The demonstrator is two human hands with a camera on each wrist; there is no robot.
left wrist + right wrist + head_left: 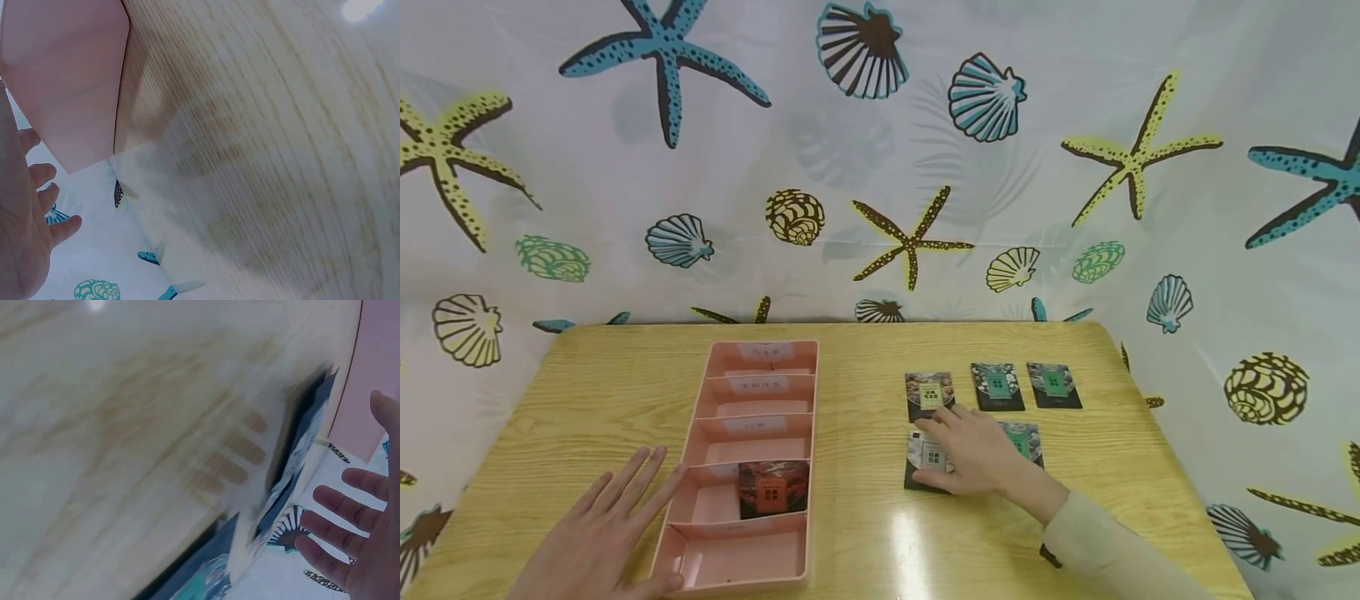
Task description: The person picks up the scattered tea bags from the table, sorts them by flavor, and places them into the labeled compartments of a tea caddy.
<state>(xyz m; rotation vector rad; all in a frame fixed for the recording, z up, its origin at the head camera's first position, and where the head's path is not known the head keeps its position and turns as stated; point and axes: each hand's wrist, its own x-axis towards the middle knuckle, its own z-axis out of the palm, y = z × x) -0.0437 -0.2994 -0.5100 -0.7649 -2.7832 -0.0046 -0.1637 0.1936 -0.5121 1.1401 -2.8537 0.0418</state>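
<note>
My left hand point(598, 525) lies along the left side of a pink divided box point(808, 550), fingers straight and spread, thumb by the front corner. Above a packet with a grey label point(931, 457), my right hand point(981, 454) reaches out with parted fingers, its fingertips overlapping that packet and the lower edge of a yellow-labelled packet point(927, 387). In the right wrist view, the fingers point(340, 537) are extended with nothing between them. Under the right hand, a green-labelled packet point(1030, 440) is partly hidden. A red-labelled packet point(772, 490) leans in the box's second compartment from the front.
Two more green-labelled packets, one nearer the middle point(997, 386) and one farther right point(1055, 384), lie in the back row. Paper labels with writing point(765, 352) mark the box's compartments. A patterned curtain point(737, 183) hangs behind the wooden table point(865, 533).
</note>
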